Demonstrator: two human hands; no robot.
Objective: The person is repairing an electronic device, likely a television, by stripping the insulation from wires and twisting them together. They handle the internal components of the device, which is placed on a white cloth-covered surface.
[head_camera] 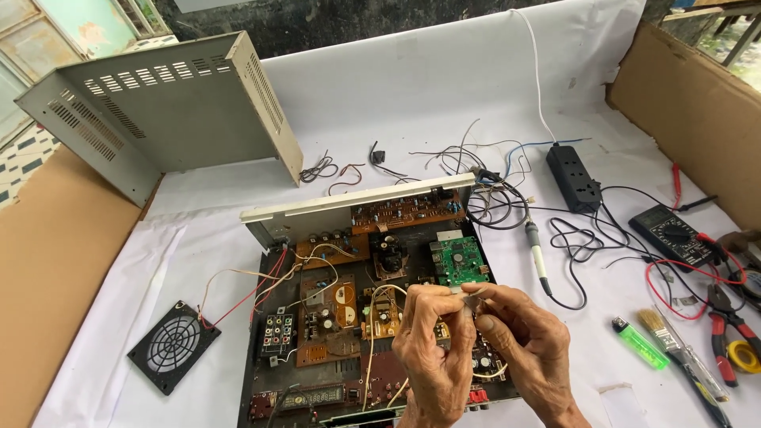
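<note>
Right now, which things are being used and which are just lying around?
In use:
left hand and right hand, pinching a small part
open amplifier chassis under them

Lying about:
soldering iron
green lighter
paintbrush
multimeter
pliers
power strip
fan grille
metal cover

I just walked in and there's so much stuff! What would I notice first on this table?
First, the two hands at the bottom middle, the left hand and right hand, pinching a small part together over the opened amplifier full of brown and green boards. Next, the grey metal cover propped up at the back left, and the black fan grille lying on its left. On the right lie a green lighter, a brush and red pliers.
</note>
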